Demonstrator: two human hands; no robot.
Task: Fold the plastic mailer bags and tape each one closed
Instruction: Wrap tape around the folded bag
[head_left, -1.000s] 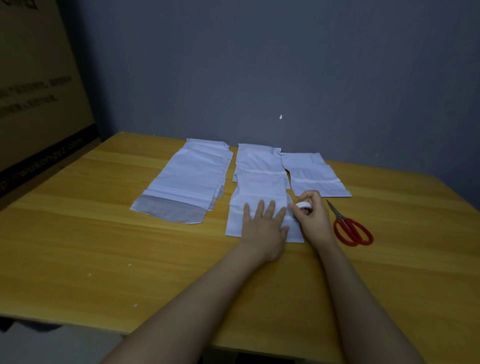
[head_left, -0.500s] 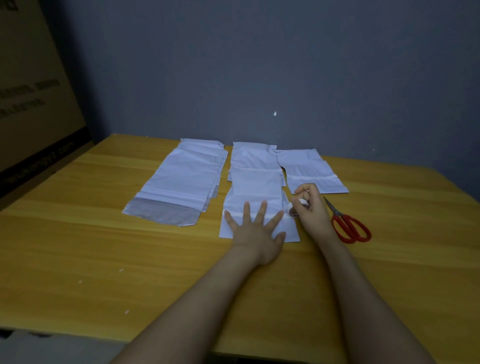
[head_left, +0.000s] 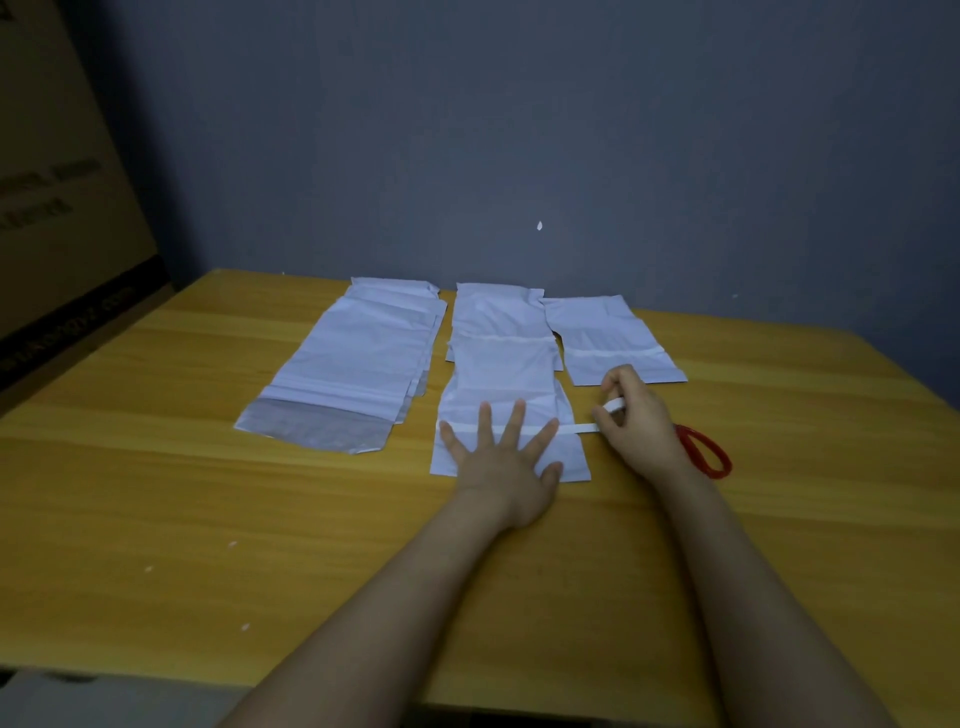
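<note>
Mailer bags of white plastic lie on the far half of the wooden table. The biggest group is the unfolded stack at the left, with a grey flap toward the person. Behind the middle and at the right lie two finished bags, each folded short with a pale band across it. Nearest to the person, in the middle, is the folded bag that is now in work. The left hand lies flat on it with the fingers spread wide and presses the fold down. The right hand, just beside the right edge of the bag, pinches the tape strip between thumb and fingers. The strip runs from under the left fingers, across the bag, and out to the right hand. I cannot tell whether a roll sits in that palm. The red scissors lie touching or just behind the right wrist, partly hidden. The step in hand appears to be the taping of this bag. I think the next move calls for cutting the strip near the bag's edge, while the left hand holds the fold so it does not spring open.
</note>
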